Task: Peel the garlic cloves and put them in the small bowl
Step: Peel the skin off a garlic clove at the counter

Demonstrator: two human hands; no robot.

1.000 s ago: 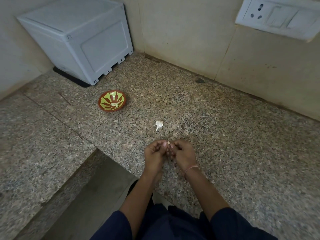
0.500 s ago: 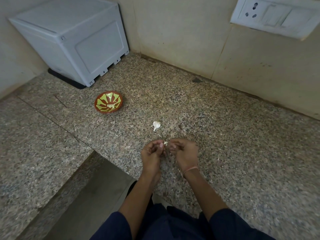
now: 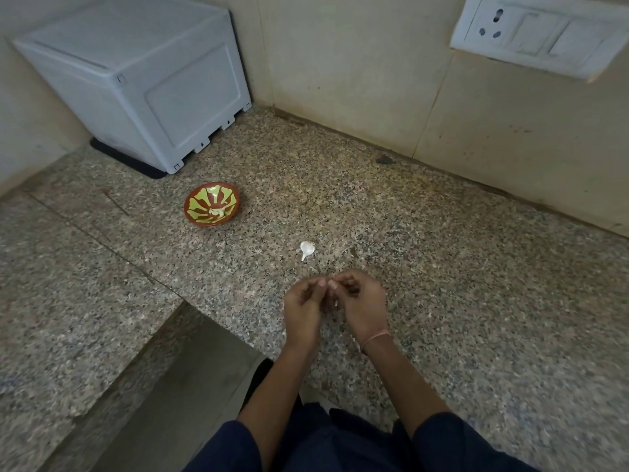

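My left hand and my right hand meet fingertip to fingertip low over the granite counter, pinched together on a small garlic clove that the fingers almost wholly hide. A white garlic piece with a thin tail lies on the counter just beyond my hands. Farther back and to the left stands the small red-brown bowl with a green pattern; pale peeled garlic lies inside it.
A grey plastic box on a black mat fills the back left corner. A white socket and switch plate hangs on the wall at upper right. The counter's front edge drops away at lower left.
My fingertips have shifted slightly on the clove, and my head has moved a little. The bowl and the loose garlic piece stay where they were.
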